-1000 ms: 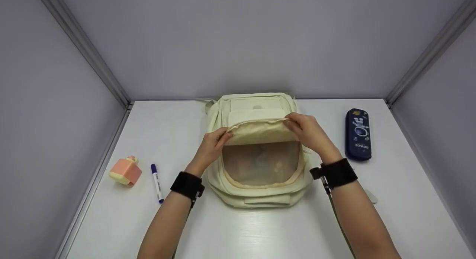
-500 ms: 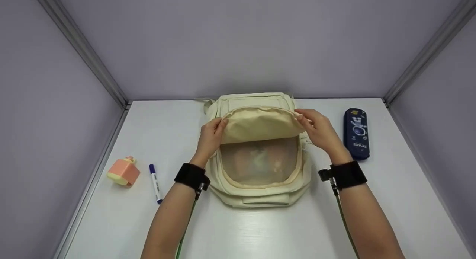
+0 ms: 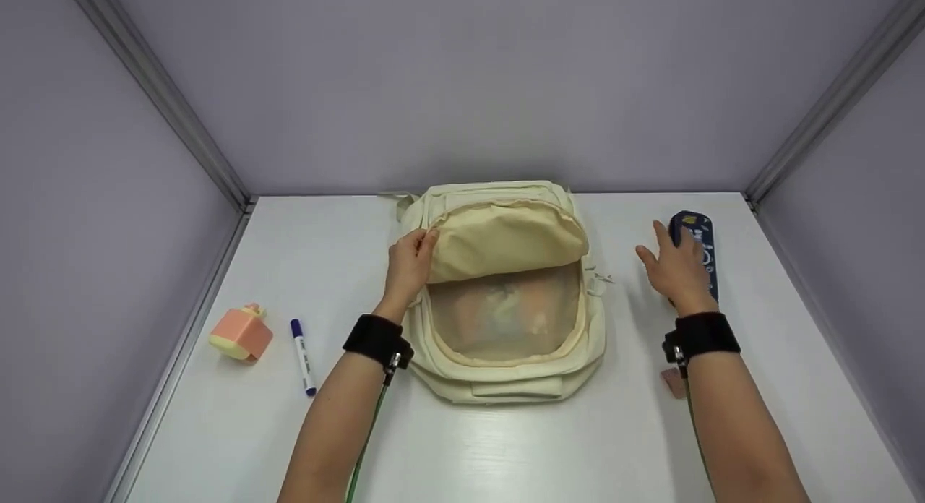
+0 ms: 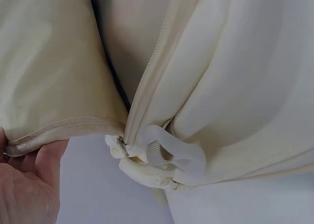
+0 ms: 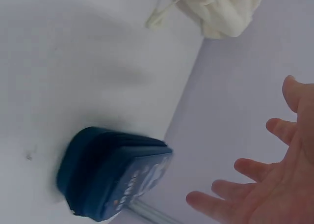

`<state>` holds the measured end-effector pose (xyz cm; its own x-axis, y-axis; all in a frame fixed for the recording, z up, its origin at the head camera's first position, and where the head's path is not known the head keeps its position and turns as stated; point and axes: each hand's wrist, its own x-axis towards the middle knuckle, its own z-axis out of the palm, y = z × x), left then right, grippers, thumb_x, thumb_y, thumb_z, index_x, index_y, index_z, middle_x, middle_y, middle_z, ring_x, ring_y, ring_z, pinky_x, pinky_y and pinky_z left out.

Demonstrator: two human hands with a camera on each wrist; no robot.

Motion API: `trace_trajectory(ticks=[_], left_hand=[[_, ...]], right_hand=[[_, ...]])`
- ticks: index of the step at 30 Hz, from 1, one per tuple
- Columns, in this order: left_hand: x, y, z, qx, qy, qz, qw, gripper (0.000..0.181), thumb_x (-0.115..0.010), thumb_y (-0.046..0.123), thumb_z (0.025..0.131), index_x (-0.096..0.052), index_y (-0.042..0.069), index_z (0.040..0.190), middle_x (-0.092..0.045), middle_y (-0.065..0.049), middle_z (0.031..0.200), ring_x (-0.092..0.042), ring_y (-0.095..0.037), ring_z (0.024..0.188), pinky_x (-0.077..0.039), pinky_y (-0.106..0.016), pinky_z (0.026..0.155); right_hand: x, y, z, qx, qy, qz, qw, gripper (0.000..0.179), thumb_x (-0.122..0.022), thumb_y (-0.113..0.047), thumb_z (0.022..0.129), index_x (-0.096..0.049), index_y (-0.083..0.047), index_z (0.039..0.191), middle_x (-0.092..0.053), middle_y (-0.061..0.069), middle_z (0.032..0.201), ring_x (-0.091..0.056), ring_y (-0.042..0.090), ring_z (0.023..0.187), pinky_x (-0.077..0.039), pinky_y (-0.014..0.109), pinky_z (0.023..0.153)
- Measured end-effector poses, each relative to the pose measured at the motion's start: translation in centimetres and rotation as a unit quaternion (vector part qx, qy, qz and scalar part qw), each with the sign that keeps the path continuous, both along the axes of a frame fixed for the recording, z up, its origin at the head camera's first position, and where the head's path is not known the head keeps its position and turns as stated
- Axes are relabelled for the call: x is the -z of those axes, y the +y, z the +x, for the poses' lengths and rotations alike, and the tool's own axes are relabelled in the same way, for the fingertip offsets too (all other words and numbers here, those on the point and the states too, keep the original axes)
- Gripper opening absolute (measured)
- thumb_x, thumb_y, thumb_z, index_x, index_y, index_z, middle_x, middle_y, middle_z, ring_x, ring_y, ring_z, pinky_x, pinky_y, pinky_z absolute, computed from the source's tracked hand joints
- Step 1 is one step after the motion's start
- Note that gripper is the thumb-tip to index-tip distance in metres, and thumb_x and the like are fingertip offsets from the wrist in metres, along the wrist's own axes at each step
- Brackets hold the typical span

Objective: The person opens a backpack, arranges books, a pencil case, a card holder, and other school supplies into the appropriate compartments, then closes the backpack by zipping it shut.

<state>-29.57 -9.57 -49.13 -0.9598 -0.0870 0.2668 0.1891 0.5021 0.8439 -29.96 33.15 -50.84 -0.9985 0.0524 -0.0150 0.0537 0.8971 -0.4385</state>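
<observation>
Stretching lengthwise from near to far, the dark blue pencil case (image 5: 115,175) lies on the right side of the bench (image 3: 462,459), well apart from the cream backpack (image 3: 506,393) in the middle. The right hand (image 3: 678,270) is much the nearer one: it overlaps the case's left and near part in the head view, fingers spread wide and holding nothing, while the right wrist view shows a gap between them. The left hand (image 3: 410,268) pinches the left edge of the folded-back flap (image 3: 509,239).

The case looks firm and boxy, with rounded corners and a printed face. The flap is thin, slightly shiny cloth with a soft, wavy rim; below it, a hazy panel (image 3: 506,322) shows blurred pale shapes, and a fine-toothed zip (image 4: 147,81) runs alongside. Left of the backpack lie a slim white marker (image 3: 303,358) with dark blue ends and a blocky pink and yellow object (image 3: 246,334).
</observation>
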Motion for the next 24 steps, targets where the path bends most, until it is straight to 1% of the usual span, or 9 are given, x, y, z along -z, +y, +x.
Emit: trace_trajectory(ticks=[3, 7, 9, 11, 13, 16, 19, 24], left_hand=[[0.2, 0.1, 0.0, 0.000, 0.002, -0.002, 1.0000, 0.037, -0.054, 0.028, 0.103, -0.047, 0.011, 0.070, -0.039, 0.004, 0.059, -0.038, -0.014, 0.054, -0.031, -0.028, 0.053], [0.4, 0.4, 0.2, 0.005, -0.001, -0.006, 1.0000, 0.038, -0.054, 0.027, 0.103, -0.045, 0.012, 0.069, -0.037, 0.004, 0.059, -0.037, -0.014, 0.054, -0.031, -0.029, 0.053], [0.4, 0.4, 0.2, 0.007, -0.003, -0.009, 0.9999, 0.038, -0.053, 0.027, 0.103, -0.045, 0.012, 0.069, -0.036, 0.004, 0.059, -0.036, -0.013, 0.054, -0.031, -0.029, 0.053], [0.5, 0.5, 0.3, 0.008, -0.006, -0.011, 0.9999, 0.038, -0.053, 0.027, 0.103, -0.044, 0.012, 0.069, -0.036, 0.004, 0.059, -0.036, -0.014, 0.054, -0.031, -0.028, 0.053], [0.5, 0.5, 0.2, 0.006, -0.006, -0.014, 0.9999, 0.039, -0.054, 0.026, 0.103, -0.044, 0.012, 0.069, -0.036, 0.004, 0.059, -0.036, -0.014, 0.054, -0.031, -0.028, 0.053], [0.6, 0.4, 0.2, 0.002, -0.004, -0.013, 0.9999, 0.039, -0.055, 0.026, 0.103, -0.044, 0.012, 0.068, -0.036, 0.004, 0.059, -0.037, -0.015, 0.055, -0.032, -0.029, 0.054], [0.7, 0.4, 0.1, -0.002, -0.003, -0.009, 1.0000, 0.038, -0.055, 0.026, 0.102, -0.045, 0.012, 0.068, -0.038, 0.004, 0.059, -0.039, -0.015, 0.055, -0.032, -0.029, 0.054], [0.7, 0.3, 0.0, -0.005, -0.003, -0.007, 1.0000, 0.037, -0.055, 0.026, 0.102, -0.048, 0.011, 0.070, -0.041, 0.004, 0.060, -0.041, -0.015, 0.056, -0.033, -0.029, 0.054]], right_hand=[[1.3, 1.3, 0.1, 0.033, -0.040, 0.010, 0.9986, 0.065, -0.042, -0.034, 0.105, -0.013, -0.007, 0.157, 0.002, 0.042, 0.150, -0.001, 0.068, 0.132, -0.022, 0.078, 0.096], [2.6, 2.7, 0.7, 0.073, -0.077, -0.009, 0.9943, 0.072, -0.044, -0.033, 0.103, -0.005, -0.006, 0.157, 0.012, 0.046, 0.146, 0.006, 0.071, 0.130, -0.015, 0.080, 0.097], [3.2, 3.2, 1.1, 0.091, -0.093, -0.027, 0.9911, 0.075, -0.044, -0.034, 0.103, 0.000, -0.005, 0.156, 0.017, 0.049, 0.143, 0.007, 0.072, 0.129, -0.013, 0.080, 0.097], [3.7, 3.6, 1.4, 0.104, -0.115, -0.034, 0.9873, 0.077, -0.043, -0.034, 0.102, 0.004, -0.005, 0.156, 0.016, 0.052, 0.141, 0.002, 0.072, 0.128, -0.017, 0.079, 0.098], [4.3, 4.0, 1.5, 0.113, -0.132, -0.034, 0.9843, 0.077, -0.042, -0.034, 0.102, 0.006, -0.005, 0.155, 0.010, 0.055, 0.139, -0.006, 0.073, 0.128, -0.023, 0.077, 0.096], [4.7, 4.3, 1.5, 0.114, -0.142, -0.025, 0.9829, 0.076, -0.042, -0.032, 0.102, 0.005, -0.004, 0.155, -0.004, 0.057, 0.134, -0.019, 0.070, 0.125, -0.032, 0.073, 0.093], [5.0, 4.3, 1.5, 0.108, -0.134, -0.017, 0.9849, 0.076, -0.046, -0.031, 0.101, 0.000, -0.004, 0.155, -0.014, 0.056, 0.129, -0.027, 0.068, 0.121, -0.036, 0.071, 0.090], [4.8, 3.7, 1.9, 0.096, -0.124, -0.010, 0.9876, 0.077, -0.052, -0.029, 0.097, -0.009, -0.002, 0.155, -0.025, 0.054, 0.124, -0.038, 0.066, 0.112, -0.040, 0.068, 0.084]])
